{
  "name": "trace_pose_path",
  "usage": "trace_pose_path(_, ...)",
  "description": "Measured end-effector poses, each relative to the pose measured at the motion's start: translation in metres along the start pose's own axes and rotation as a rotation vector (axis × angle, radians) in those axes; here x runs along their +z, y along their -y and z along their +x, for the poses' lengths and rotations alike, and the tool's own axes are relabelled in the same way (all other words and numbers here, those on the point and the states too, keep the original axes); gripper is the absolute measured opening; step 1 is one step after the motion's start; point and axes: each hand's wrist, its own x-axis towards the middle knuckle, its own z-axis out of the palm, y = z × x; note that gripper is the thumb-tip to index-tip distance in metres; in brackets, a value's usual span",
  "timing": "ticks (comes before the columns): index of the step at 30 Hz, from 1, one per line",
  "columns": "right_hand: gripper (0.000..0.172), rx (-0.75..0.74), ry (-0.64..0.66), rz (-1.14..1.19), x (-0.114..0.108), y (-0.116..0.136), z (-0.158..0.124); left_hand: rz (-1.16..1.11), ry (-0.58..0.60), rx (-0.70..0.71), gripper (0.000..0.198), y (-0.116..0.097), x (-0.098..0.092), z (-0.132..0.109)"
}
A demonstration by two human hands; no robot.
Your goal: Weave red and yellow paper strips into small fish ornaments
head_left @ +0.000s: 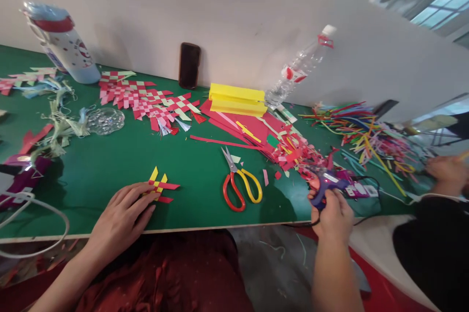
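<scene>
Near the table's front edge lies a small woven piece of yellow and red paper strips (159, 186). My left hand (126, 207) has its slightly bent fingertips on that piece's left side, holding it against the table and hiding part of it. Farther right, my right hand (334, 212) is wrapped round a dark purple glue gun (324, 186), whose nozzle end is hard to make out. Between my hands rest scissors (234, 175) with one red and one yellow handle, blades pointing away from me.
Finished woven paper pieces (137, 97), yellow folded paper (237, 99), red sheets (242, 124) and a phone (189, 65) sit along the wall. A flask (69, 43) and a plastic bottle (300, 70) stand there too. Another person's hand (447, 173) is at right, by coloured strips (359, 126).
</scene>
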Motion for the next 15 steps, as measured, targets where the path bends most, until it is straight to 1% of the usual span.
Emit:
trace_pose_path(4, 0.039, 0.044, 0.102, 0.116, 0.015, 0.008, -0.01, -0.01, 0.0, 0.0, 0.028, 0.0, 0.001, 0.0)
trace_pose_path(7, 0.041, 0.029, 0.17, 0.129, 0.023, 0.016, -0.017, -0.02, 0.005, -0.005, 0.028, -0.001, 0.001, 0.002)
trace_pose_path(9, 0.041, -0.001, 0.197, 0.11, 0.023, 0.023, -0.018, -0.026, 0.005, -0.008, 0.028, -0.004, -0.001, 0.004)
trace_pose_path(11, 0.039, -0.031, 0.207, 0.071, 0.02, 0.03, -0.016, -0.04, 0.003, -0.018, 0.028, -0.008, -0.005, 0.007)
trace_pose_path(13, 0.032, -0.054, 0.219, -0.02, 0.018, 0.035, -0.013, -0.067, 0.01, -0.028, 0.027, -0.011, -0.011, 0.011)
trace_pose_path(14, 0.03, -0.084, 0.226, -0.111, 0.018, 0.038, -0.012, -0.083, 0.001, -0.039, 0.027, -0.012, -0.014, 0.014)
trace_pose_path(15, 0.028, -0.161, 0.233, -0.218, 0.019, 0.04, -0.014, -0.104, -0.004, -0.051, 0.026, -0.013, -0.018, 0.017)
